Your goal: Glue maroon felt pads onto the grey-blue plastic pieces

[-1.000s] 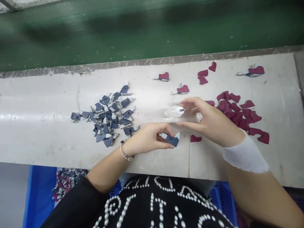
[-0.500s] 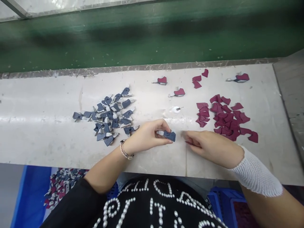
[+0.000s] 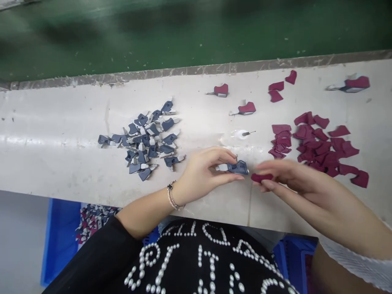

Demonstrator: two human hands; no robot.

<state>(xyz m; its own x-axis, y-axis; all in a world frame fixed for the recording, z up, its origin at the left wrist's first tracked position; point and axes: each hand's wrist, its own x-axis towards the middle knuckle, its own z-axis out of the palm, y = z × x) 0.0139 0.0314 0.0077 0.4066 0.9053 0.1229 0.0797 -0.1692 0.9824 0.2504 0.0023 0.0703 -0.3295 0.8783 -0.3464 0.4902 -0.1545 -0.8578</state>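
My left hand (image 3: 206, 169) is shut on a navy plastic part with a white tip (image 3: 235, 167), held by its white end at the fingertips. My right hand (image 3: 294, 179) pinches a small maroon fabric piece (image 3: 261, 177), a short gap from the navy part's right end. A loose heap of similar navy parts (image 3: 143, 139) lies left of my left hand. Many maroon pieces (image 3: 324, 147) and a small stack (image 3: 281, 141) lie beyond my right hand.
Several parts with maroon pieces on them (image 3: 246, 108) lie along the far side of the white workbench (image 3: 61, 163). A white blob with a small tool (image 3: 241, 134) sits mid-bench. A green belt (image 3: 183, 36) runs behind, and a blue crate (image 3: 61, 237) holds parts below the near edge.
My right hand now pinches a maroon piece and has moved closer to the navy part. My left hand has turned that part. The view has shifted, so the bench contents appear further right.
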